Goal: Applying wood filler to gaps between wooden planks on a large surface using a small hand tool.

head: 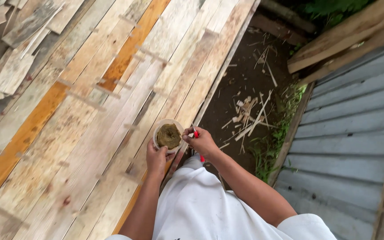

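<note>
A small round tub of brownish-green paste is held over the near edge of the plank surface, the left hand clamped around its near side. The tub looks nearly full, so little seems used. The right hand is closed on a red-handled tool, poised at the tub's right rim, wrist bent inward.

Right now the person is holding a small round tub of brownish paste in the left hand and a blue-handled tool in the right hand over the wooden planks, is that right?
Not quite: the tool in the right hand has a red handle, not blue, as the head view shows. The rest holds: the left hand holds the small round tub of brownish paste over the wooden planks.
</note>
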